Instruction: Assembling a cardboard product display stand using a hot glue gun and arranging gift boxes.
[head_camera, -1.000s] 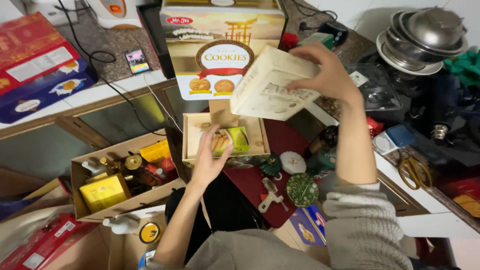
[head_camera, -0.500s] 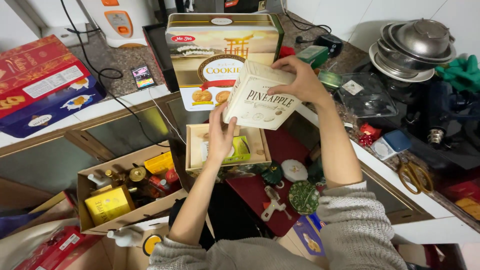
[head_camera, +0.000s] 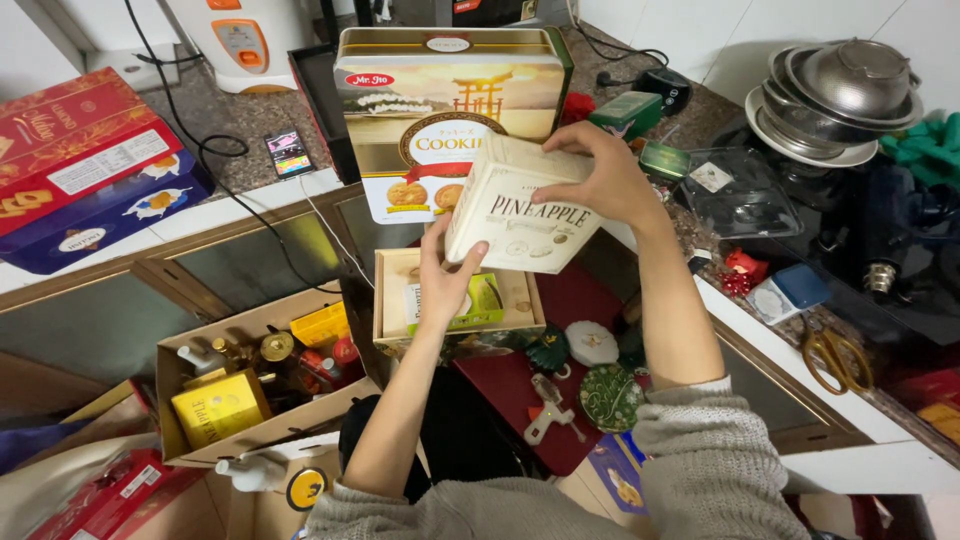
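Both hands hold a cream-coloured rectangular cardboard box (head_camera: 520, 205) in the air, tilted, just in front of a large gold rectangular biscuit tin (head_camera: 450, 95) that stands on the speckled grey countertop (head_camera: 230, 120). The right hand (head_camera: 600, 180) wraps over the box's upper right end, fingers curled across its top edge. The left hand (head_camera: 447, 280) presses its open palm and spread fingers against the box's lower left corner. Directly below the held box sits an open shallow pale wooden tray (head_camera: 395, 300) with a yellow-green packet (head_camera: 485, 297) inside. To the left, under the countertop's front edge, an open brown cardboard carton (head_camera: 170, 380) holds a yellow box (head_camera: 215, 410) and small bottles. Near the countertop's left edge lie flat red and blue gift boxes (head_camera: 80, 160). At the right, stacked metal bowls (head_camera: 840, 95) rest on a dark stove.
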